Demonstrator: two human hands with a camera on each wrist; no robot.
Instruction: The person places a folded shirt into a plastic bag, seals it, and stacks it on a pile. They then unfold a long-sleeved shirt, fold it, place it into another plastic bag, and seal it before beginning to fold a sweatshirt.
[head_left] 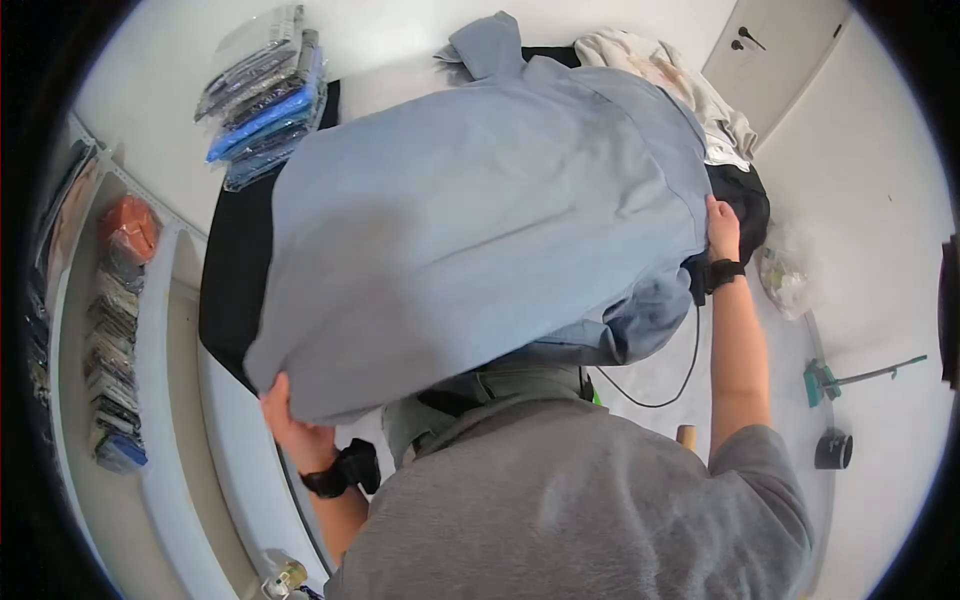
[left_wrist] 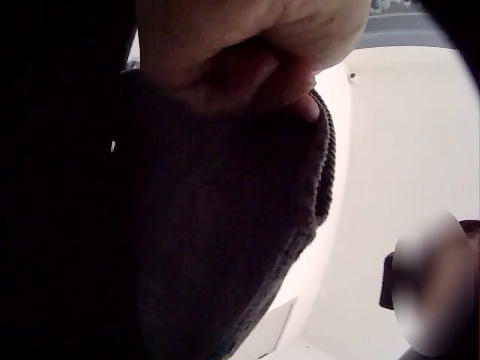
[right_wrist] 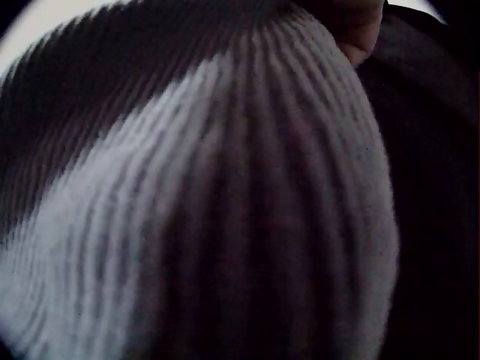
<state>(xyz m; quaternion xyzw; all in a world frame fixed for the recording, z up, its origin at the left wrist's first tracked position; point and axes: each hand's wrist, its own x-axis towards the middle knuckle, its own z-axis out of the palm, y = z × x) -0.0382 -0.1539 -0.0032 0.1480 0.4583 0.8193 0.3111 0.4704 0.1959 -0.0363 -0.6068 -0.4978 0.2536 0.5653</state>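
Observation:
A large blue-grey shirt (head_left: 480,210) is spread across the dark table, with one sleeve (head_left: 487,45) reaching toward the wall. My left hand (head_left: 292,425) grips its near left corner. In the left wrist view, the curled fingers (left_wrist: 247,75) of that hand pinch the cloth, which has a ribbed edge. At the far right end of the shirt, my right hand (head_left: 722,230) holds the edge between thumb and fingers. Ribbed fabric (right_wrist: 255,172) fills most of the right wrist view, hiding nearly all of the hand. A bunched part of the shirt (head_left: 645,320) hangs at the table's near side.
Bagged, folded clothes (head_left: 265,110) are stacked at the table's back left. Beige clothing (head_left: 655,60) lies in a heap at the back right. Shelves (head_left: 165,330) with more bagged clothes run along the left. A cable (head_left: 680,385) hangs beside my right arm.

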